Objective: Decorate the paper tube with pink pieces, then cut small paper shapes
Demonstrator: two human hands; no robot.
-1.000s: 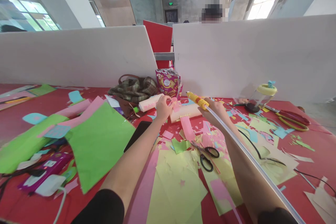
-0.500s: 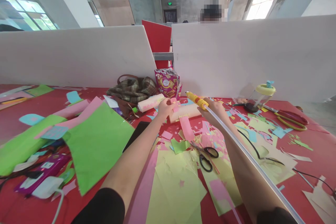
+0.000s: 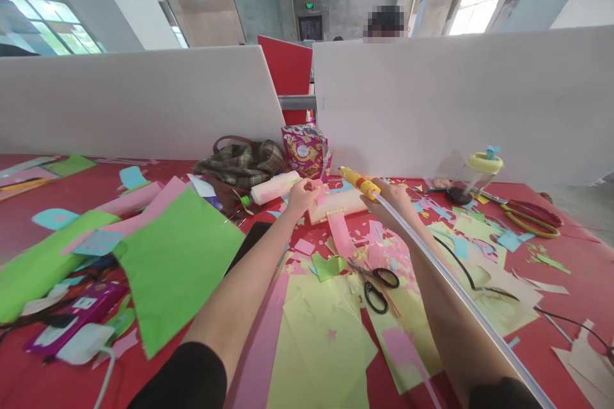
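Note:
My left hand [image 3: 302, 196] is closed in a pinch on a small pink paper piece [image 3: 320, 194], just above the left end of a cream paper roll [image 3: 343, 206]. Wrapped around a yellow hot glue gun [image 3: 357, 181], my right hand [image 3: 397, 197] is at the roll's right end. The gun's nozzle points left, toward the pink piece but apart from it. From its back a long clear glue stick [image 3: 460, 297] runs down along my right forearm. A pink paper strip [image 3: 340, 234] hangs off the front of the roll.
Black-handled scissors [image 3: 377, 287] lie on yellow paper sheets [image 3: 321, 345]. Left are a green sheet [image 3: 180, 262] and a purple power strip [image 3: 79, 319]. Behind stand a snack bag [image 3: 306, 152] and white boards [image 3: 455, 102]. A lidded jar [image 3: 480, 176] and large scissors [image 3: 532, 214] are right.

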